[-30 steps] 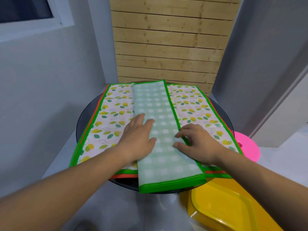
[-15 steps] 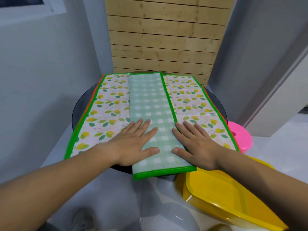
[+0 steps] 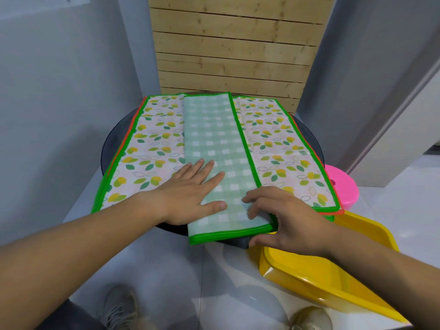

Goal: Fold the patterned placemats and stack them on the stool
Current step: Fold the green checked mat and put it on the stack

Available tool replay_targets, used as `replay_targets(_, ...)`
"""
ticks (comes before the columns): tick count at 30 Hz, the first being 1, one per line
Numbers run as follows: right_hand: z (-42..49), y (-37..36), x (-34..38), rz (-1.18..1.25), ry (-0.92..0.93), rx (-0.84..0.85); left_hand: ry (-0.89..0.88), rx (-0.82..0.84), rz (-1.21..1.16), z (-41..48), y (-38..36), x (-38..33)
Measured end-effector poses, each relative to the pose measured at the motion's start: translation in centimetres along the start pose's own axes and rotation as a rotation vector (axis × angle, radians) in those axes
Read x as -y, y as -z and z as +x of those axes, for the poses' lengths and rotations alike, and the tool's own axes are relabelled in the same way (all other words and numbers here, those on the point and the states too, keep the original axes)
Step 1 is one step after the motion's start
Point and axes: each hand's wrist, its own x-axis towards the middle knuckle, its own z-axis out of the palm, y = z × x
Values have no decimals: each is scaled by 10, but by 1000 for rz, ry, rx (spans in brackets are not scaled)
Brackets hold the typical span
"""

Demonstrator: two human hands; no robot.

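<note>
Right fingers (image 3: pixel 256 198) now round placemat (image 3: pixel 214 144) corner

The folded placemat (image 3: pixel 214 148), checked side up, reads as matt woven cloth with a smoother, faintly shiny green edge binding; the leaf-print placemats (image 3: pixel 152 144) under it show the same matt cloth face. The round surface (image 3: pixel 112 144) is dark, smooth and glossy, apparently tinted glass, and the far panel (image 3: pixel 233 44) is bare, matt, knotty wood in slats. The yellow tub (image 3: pixel 333 279) at near right and the pink stool (image 3: pixel 345 186) are smooth glossy plastic; the floor (image 3: pixel 166 270) is polished and reflective.
</note>
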Motion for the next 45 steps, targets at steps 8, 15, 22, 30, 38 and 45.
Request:
replay_targets(8,-2,4,6,-89,68,-9,5,-11,-22,0,-1,1)
replay_targets(15,-2,2,7,-121,70,-8,2,-17,-28,1,-1,1)
replay_targets(22,-1,5,8,-82,92,-49,-7,-47,-52,2,-3,3)
replay_targets(30,33,36,18,156,-54,-222,119,-291,-1274,-6,28,35)
replay_targets(38,125,75,7,371,-361,-482,168,-310,-1438,-4,33,64)
replay_targets(45,162,54,-35,489,-571,-620,214,-448,-1005,5,29,53)
